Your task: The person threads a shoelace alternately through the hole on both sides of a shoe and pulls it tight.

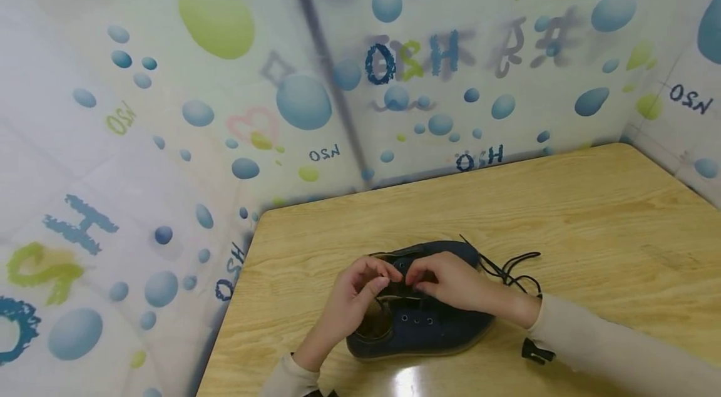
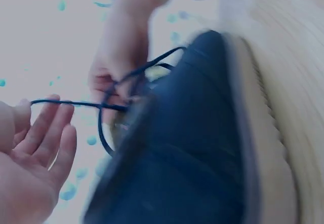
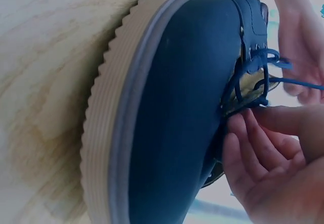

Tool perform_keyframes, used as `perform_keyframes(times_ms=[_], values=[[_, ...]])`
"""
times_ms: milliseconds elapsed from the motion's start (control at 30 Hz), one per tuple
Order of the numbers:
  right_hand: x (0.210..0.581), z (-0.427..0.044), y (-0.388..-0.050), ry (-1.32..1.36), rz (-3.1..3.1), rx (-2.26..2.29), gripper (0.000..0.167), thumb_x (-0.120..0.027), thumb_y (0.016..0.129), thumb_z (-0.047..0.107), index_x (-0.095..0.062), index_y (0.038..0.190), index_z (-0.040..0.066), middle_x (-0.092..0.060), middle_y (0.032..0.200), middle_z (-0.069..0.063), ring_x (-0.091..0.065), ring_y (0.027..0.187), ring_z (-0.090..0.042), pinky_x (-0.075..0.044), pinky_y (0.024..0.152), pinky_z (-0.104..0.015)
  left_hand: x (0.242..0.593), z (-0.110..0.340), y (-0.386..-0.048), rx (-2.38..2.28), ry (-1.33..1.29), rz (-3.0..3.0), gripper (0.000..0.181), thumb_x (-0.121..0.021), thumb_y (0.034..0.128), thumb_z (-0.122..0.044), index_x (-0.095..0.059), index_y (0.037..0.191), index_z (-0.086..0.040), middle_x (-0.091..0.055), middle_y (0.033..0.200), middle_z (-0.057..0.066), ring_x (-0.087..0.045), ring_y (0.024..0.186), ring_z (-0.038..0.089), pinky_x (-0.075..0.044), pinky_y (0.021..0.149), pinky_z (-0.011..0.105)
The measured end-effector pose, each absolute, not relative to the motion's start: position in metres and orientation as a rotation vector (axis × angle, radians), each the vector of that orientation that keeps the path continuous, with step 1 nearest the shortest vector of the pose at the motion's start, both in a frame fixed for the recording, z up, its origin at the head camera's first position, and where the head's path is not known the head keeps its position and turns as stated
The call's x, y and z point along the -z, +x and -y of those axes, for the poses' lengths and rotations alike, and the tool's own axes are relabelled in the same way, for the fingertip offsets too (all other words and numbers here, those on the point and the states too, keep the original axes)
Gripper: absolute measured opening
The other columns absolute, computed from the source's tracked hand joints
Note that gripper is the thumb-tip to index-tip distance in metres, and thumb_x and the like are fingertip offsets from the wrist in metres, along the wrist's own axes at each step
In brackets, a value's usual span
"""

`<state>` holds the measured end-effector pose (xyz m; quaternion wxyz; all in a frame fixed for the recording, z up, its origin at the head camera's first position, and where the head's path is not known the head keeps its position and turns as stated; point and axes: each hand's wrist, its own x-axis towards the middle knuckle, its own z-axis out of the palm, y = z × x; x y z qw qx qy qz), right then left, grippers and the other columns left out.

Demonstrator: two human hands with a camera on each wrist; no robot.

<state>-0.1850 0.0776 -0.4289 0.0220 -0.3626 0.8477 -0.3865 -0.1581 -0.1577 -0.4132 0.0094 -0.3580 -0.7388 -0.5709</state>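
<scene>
A dark navy lace-up shoe lies on its sole, toe to the right, with metal eyelets along its side. Close behind it a second dark shoe seems to lie, mostly covered by the hands. My left hand pinches the end of a dark shoelace, which runs taut from the shoe in the left wrist view. Over the lacing, my right hand has curled fingers, thumb and fingertips pinching lace beside the eyelets. The exact pinch point is partly hidden.
The shoes stand on a wooden table. Loose laces spread over the tabletop beyond the toes. A black buckle hangs at the right sleeve. Printed walls border the table at the back and sides.
</scene>
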Motion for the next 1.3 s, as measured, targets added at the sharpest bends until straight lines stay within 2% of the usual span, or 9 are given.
perform_keyframes(times_ms=[100,233,333,633,767,900,1000,1100,1300], values=[[0.428,-0.081,-0.186,-1.122,-2.637,1.149,0.012,-0.07,0.09,0.009,-0.073,0.098,0.018,-0.075,0.095,0.005,-0.069,0.088,-0.007,-0.054,0.076,-0.024,0.4,0.162,-0.155,2.046,-1.064,2.168,0.015,-0.043,0.1043,-0.005,-0.046,0.102,0.01,-0.061,0.085,0.03,-0.068,0.08,0.007,-0.059,0.078,0.034],[0.426,-0.088,-0.187,-1.14,-2.622,1.078,0.014,-0.069,0.091,0.011,-0.074,0.101,0.02,-0.075,0.1,0.006,-0.069,0.092,-0.009,-0.054,0.077,-0.025,0.385,0.172,-0.153,2.004,-1.04,2.09,0.012,-0.042,0.1036,0.0,-0.042,0.101,0.011,-0.051,0.07,0.022,-0.053,0.054,0.013,-0.054,0.054,0.029],[0.425,-0.092,-0.187,-1.158,-2.586,1.055,0.015,-0.069,0.091,0.011,-0.074,0.103,0.02,-0.075,0.102,0.005,-0.068,0.09,-0.006,-0.053,0.074,-0.023,0.375,0.181,-0.152,1.776,-0.998,2.151,0.004,-0.046,0.1013,0.003,-0.047,0.101,0.006,-0.053,0.07,0.016,-0.046,0.051,0.014,-0.043,0.045,0.025],[0.427,-0.097,-0.186,-1.23,-2.526,1.07,0.013,-0.07,0.092,0.024,-0.074,0.105,0.022,-0.074,0.102,0.006,-0.066,0.089,-0.003,-0.054,0.074,-0.025,0.356,0.202,-0.136,0.371,-0.651,2.859,0.009,-0.071,0.0909,-0.015,-0.063,0.091,-0.02,-0.068,0.077,-0.009,-0.038,0.051,-0.003,-0.034,0.048,0.018],[0.427,-0.096,-0.185,-1.211,-2.513,1.084,0.019,-0.071,0.091,0.033,-0.074,0.106,0.022,-0.074,0.102,0.006,-0.067,0.091,-0.005,-0.054,0.076,-0.025,0.352,0.211,-0.13,0.441,-0.697,3.128,0.004,-0.067,0.0939,-0.024,-0.067,0.091,-0.021,-0.059,0.061,-0.011,-0.043,0.048,-0.001,-0.035,0.047,0.021],[0.428,-0.093,-0.183,-1.197,-2.54,1.089,0.018,-0.071,0.09,0.036,-0.074,0.103,0.023,-0.074,0.1,0.008,-0.067,0.089,-0.004,-0.055,0.077,-0.025,0.348,0.219,-0.131,0.757,-0.871,3.209,0.02,-0.064,0.0948,-0.04,-0.074,0.09,-0.023,-0.056,0.06,-0.014,-0.037,0.047,-0.002,-0.034,0.048,0.019],[0.429,-0.091,-0.181,-1.195,-2.58,1.076,0.013,-0.072,0.09,0.033,-0.075,0.099,0.024,-0.074,0.097,0.01,-0.067,0.087,-0.003,-0.055,0.076,-0.025,0.347,0.222,-0.133,1.05,-1.07,3.084,0.022,-0.064,0.0948,-0.039,-0.074,0.086,-0.022,-0.061,0.066,-0.012,-0.036,0.051,-0.005,-0.034,0.05,0.016],[0.429,-0.09,-0.181,-1.22,-2.611,1.068,0.009,-0.073,0.09,0.03,-0.075,0.095,0.024,-0.074,0.095,0.011,-0.066,0.085,-0.003,-0.054,0.074,-0.025,0.347,0.224,-0.135,1.337,-1.217,2.777,0.017,-0.062,0.0977,-0.019,-0.07,0.082,-0.018,-0.064,0.078,-0.005,-0.046,0.062,-0.001,-0.042,0.057,0.018],[0.429,-0.089,-0.182,-1.245,-2.629,1.066,0.004,-0.074,0.088,0.026,-0.076,0.092,0.025,-0.073,0.092,0.012,-0.066,0.084,-0.002,-0.054,0.073,-0.023,0.344,0.224,-0.135,1.911,-1.268,2.195,0.029,-0.039,0.103,0.004,-0.049,0.078,-0.005,-0.069,0.114,-0.001,-0.064,0.109,0.015,-0.052,0.091,0.029]])
